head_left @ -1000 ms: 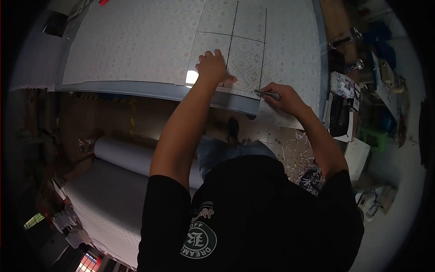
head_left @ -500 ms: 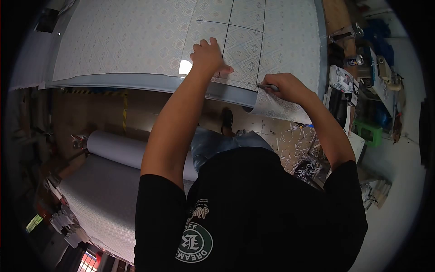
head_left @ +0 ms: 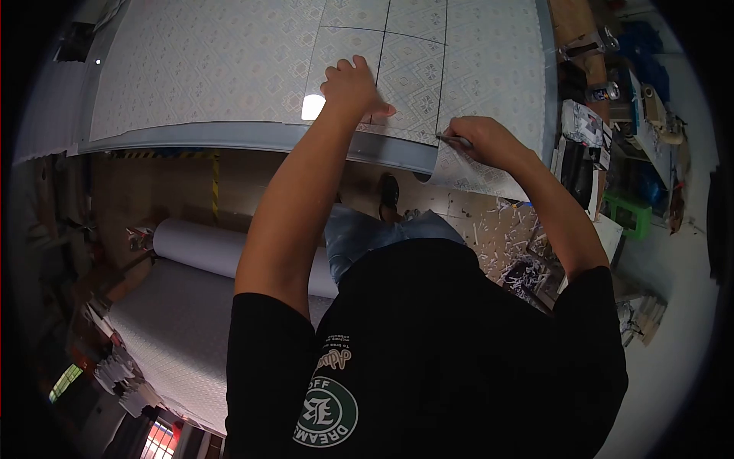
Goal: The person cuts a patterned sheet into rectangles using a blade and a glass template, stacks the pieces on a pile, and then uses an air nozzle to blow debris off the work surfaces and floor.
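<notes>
Patterned pale fabric (head_left: 206,69) covers a long table with a grey metal edge (head_left: 191,135). Dark lines cross the fabric in a grid. My left hand (head_left: 353,90) rests on it left of centre, fingers spread, holding nothing. Closed around a small dark tool (head_left: 456,140) is my right hand (head_left: 485,141), near the table's front edge. The tool's tip touches the lower end of a dark line. Below my right hand a flap of the fabric hangs over the edge. Whether the tool is a blade or a pen cannot be made out.
A large grey roll (head_left: 202,246) lies at the lower left beside more patterned material (head_left: 176,329). Scraps litter the floor (head_left: 489,229) at the right. Cans (head_left: 604,92), a wrapped package (head_left: 582,122) and a green stool (head_left: 628,214) stand further right.
The view has shifted slightly. My right hand and the tool remain at the line's lower end, a little higher in view. My left hand stays spread on the fabric.
</notes>
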Motion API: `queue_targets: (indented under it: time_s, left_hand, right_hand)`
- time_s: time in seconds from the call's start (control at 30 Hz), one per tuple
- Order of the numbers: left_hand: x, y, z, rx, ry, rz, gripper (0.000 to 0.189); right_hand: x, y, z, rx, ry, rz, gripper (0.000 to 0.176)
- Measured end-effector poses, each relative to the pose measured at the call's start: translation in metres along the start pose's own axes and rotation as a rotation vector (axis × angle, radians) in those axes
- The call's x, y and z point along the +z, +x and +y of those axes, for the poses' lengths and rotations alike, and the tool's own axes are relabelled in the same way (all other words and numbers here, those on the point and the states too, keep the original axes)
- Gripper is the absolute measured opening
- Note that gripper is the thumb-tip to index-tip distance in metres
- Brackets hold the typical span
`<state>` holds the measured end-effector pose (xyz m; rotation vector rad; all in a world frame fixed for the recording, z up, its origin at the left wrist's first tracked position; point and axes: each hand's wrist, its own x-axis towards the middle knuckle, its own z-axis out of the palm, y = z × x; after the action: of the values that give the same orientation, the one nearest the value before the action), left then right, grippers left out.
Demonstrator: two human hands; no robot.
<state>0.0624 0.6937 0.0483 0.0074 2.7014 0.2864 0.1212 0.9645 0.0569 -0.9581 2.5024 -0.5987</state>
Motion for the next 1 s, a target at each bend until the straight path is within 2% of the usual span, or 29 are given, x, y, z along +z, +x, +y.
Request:
queue_targets:
  time_s: [0.03, 0.1, 0.23, 0.3, 0.33, 0.4, 0.43, 0.5, 0.53, 0.57, 0.63, 0.8, 1.0]
  left_hand:
    - [0.001, 0.0, 0.0, 0.001, 0.007, -0.01, 0.116]
    - [0.002, 0.0, 0.0, 0.008, 0.013, 0.004, 0.118]
    - [0.002, 0.002, 0.001, 0.007, 0.049, -0.002, 0.121]
    - [0.001, 0.002, -0.001, 0.035, 0.052, 0.009, 0.116]
    - [0.005, 0.004, -0.006, 0.033, 0.057, 0.008, 0.116]
    - [0.014, 0.014, -0.017, 0.148, 0.08, 0.104, 0.108]
    - [0.007, 0.024, -0.026, 0.146, 0.081, 0.106, 0.108]
    - [-0.014, 0.039, -0.052, 0.395, 0.188, -0.181, 0.101]
    - [-0.028, 0.03, -0.056, 0.409, 0.326, -0.158, 0.103]
    - [-0.033, 0.03, -0.062, 0.407, 0.323, -0.159, 0.103]
    - [-0.038, 0.035, -0.076, 0.548, 0.389, -0.152, 0.103]
    - [-0.039, 0.047, -0.089, 0.634, 0.313, -0.2, 0.104]
    - [-0.035, 0.058, -0.098, 0.706, 0.22, -0.184, 0.096]
  right_hand:
    - [0.002, 0.0, 0.001, 0.004, 0.011, 0.0, 0.008]
    - [0.006, 0.005, 0.001, -0.035, 0.023, 0.023, 0.019]
    - [0.019, 0.035, -0.019, -0.053, 0.09, 0.052, 0.018]
    - [0.032, 0.06, -0.033, -0.183, 0.129, 0.17, 0.018]
    - [0.036, 0.07, -0.035, -0.185, 0.133, 0.173, 0.018]
    - [0.041, 0.084, -0.04, -0.222, 0.081, 0.157, 0.016]
    - [0.037, 0.086, -0.043, -0.226, 0.081, 0.158, 0.016]
    - [0.032, 0.081, -0.048, -0.122, 0.082, 0.091, 0.015]
    - [0.034, 0.08, -0.047, -0.121, 0.082, 0.087, 0.015]
    - [0.034, 0.079, -0.045, -0.13, 0.096, 0.105, 0.016]
    - [0.034, 0.081, -0.046, -0.14, 0.116, 0.12, 0.016]
    - [0.045, 0.119, -0.068, -0.244, 0.036, 0.182, 0.015]
    - [0.067, 0.178, -0.113, -0.236, 0.043, 0.221, 0.015]
